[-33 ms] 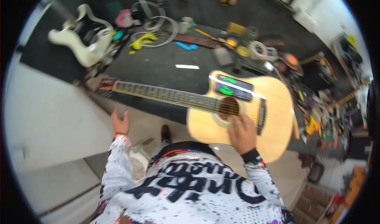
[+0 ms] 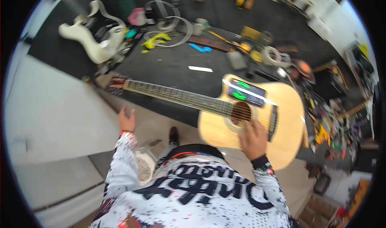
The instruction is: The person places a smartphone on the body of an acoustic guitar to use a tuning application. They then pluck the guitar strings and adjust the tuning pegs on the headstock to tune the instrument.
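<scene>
Your right hand (image 2: 255, 141) has its fingers loosely bent over the strings beside the soundhole (image 2: 241, 110) of the cutaway acoustic guitar (image 2: 291, 119), though you can't tell whether they pinch one. The guitar lies at the near edge of the black workbench (image 2: 177, 69), neck to the left, a phone (image 2: 246, 92) on its top; your left hand (image 2: 127, 120) hangs empty, fingers spread, near the headstock (image 2: 116, 83).
</scene>
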{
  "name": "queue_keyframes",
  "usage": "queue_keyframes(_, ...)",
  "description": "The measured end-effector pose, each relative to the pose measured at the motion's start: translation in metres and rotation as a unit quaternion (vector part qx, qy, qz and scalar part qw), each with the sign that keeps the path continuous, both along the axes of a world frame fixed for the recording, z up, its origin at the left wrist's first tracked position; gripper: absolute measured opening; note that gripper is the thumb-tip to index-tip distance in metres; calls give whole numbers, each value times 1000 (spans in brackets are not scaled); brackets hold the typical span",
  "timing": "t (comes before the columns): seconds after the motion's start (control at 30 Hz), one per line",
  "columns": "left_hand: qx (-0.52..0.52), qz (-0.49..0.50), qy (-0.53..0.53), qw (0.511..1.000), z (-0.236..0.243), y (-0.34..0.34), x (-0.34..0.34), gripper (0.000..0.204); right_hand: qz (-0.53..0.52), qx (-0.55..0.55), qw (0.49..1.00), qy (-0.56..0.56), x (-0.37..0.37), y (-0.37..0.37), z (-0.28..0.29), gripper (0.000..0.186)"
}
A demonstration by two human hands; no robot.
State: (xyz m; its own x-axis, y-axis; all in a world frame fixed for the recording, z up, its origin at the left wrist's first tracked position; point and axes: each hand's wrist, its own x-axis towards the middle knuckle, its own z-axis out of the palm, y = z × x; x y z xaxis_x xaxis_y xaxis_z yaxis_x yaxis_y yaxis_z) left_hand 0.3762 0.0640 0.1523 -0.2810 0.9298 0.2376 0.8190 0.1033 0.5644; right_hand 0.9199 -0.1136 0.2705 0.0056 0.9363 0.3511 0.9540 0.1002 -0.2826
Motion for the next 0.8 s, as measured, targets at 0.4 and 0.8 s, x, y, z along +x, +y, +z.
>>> queue_keyframes(0.4, -57, 73, -103, 990, 15, 93, -51, 46, -61, -84, 994, -37, -13, 1, 14, 38)
queue_keyframes(0.8, -43, -9, 301, 953, -4, 106, -51, 25, -105, -100, 989, -10, -22, 4, 15, 44)
